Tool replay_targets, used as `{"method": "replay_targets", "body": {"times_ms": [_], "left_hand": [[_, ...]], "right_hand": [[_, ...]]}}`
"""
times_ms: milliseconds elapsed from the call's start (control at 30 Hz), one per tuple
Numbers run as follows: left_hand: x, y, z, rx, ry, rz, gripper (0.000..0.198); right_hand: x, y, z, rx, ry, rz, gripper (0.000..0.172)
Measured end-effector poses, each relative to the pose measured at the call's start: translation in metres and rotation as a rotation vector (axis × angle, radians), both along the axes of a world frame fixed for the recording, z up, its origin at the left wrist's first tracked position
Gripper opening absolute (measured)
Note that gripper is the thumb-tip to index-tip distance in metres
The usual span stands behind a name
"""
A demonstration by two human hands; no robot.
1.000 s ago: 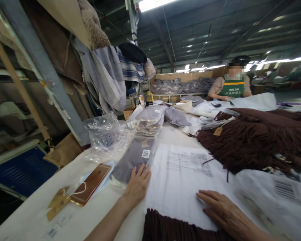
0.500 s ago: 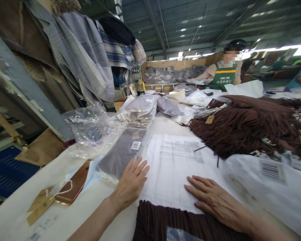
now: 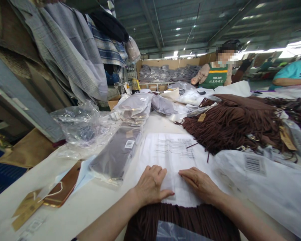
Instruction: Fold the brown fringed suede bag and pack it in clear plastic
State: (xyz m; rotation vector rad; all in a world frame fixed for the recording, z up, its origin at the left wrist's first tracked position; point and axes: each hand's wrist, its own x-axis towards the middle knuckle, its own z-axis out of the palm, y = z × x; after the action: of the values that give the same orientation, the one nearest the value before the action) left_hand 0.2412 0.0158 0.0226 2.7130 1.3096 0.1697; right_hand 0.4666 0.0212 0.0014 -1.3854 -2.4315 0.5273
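Both of my hands rest on a white sheet [image 3: 163,152] with printed lines; whether it is paper or plastic I cannot tell. My left hand [image 3: 152,184] lies on its left part, fingers bent and thumb stretched out to the right. My right hand [image 3: 200,182] is opposite, fingers close together and pointing left, thumb mostly hidden. Creases run up the sheet between them. Below the sheet's near edge is a dark brown fringed garment [image 3: 183,217], partly covered by a piece of clear plastic [image 3: 178,231].
Left of the sheet is a bagged grey garment [image 3: 117,154], with a phone [image 3: 65,190] and tan tags [image 3: 27,207] farther left. To the right are a brown fringed pile [image 3: 230,124] and a white plastic bag [image 3: 266,187]. A co-worker [image 3: 215,73] stands across the table.
My hands have moved toward each other over the sheet. The left fingers have gone from spread to bent, and the right fingers have drawn together. The view has shifted slightly.
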Motion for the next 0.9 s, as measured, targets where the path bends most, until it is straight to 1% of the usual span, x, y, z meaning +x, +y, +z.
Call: {"method": "replay_targets", "body": {"times_ms": [67,200,267,367,433,500,600,667,733,767,833,900], "left_hand": [[0.013,0.001,0.002,0.027,0.064,-0.033,0.052],[0.026,0.005,0.002,0.058,0.206,-0.101,0.025],[0.026,0.008,0.000,0.058,0.240,-0.138,0.022],[0.026,0.012,-0.001,0.056,0.273,-0.169,0.020],[0.027,0.013,0.000,0.058,0.275,-0.139,0.018],[0.030,0.013,0.002,0.076,0.262,-0.080,0.018],[0.031,0.011,0.006,0.118,0.228,-0.034,0.017],[0.025,0.011,0.008,0.133,0.225,-0.047,0.021],[0.013,0.014,0.010,0.135,0.250,-0.041,0.016],[0.006,0.015,0.011,0.134,0.268,-0.017,0.015],[-0.012,0.018,0.013,0.134,0.305,0.071,0.020],[-0.030,0.016,0.015,0.135,0.330,0.166,0.022]], "right_hand": [[-0.004,0.002,0.003,-0.002,-0.021,-0.025,0.034],[-0.009,-0.002,0.016,-0.002,-0.064,-0.006,0.031],[-0.009,-0.007,0.020,0.009,-0.087,0.016,0.028],[-0.008,-0.012,0.019,0.038,-0.116,0.045,0.034],[-0.005,-0.013,0.013,0.063,-0.130,0.041,0.036],[-0.004,-0.012,0.007,0.094,-0.144,-0.001,0.044],[-0.004,-0.011,0.003,0.157,-0.166,-0.067,0.048],[-0.004,-0.012,0.004,0.208,-0.177,-0.066,0.050],[-0.001,-0.015,0.006,0.258,-0.190,-0.040,0.052],[0.002,-0.017,0.007,0.279,-0.199,-0.024,0.053],[0.012,-0.022,0.008,0.314,-0.220,-0.008,0.052],[0.027,-0.029,0.007,0.336,-0.245,-0.028,0.049]]}}
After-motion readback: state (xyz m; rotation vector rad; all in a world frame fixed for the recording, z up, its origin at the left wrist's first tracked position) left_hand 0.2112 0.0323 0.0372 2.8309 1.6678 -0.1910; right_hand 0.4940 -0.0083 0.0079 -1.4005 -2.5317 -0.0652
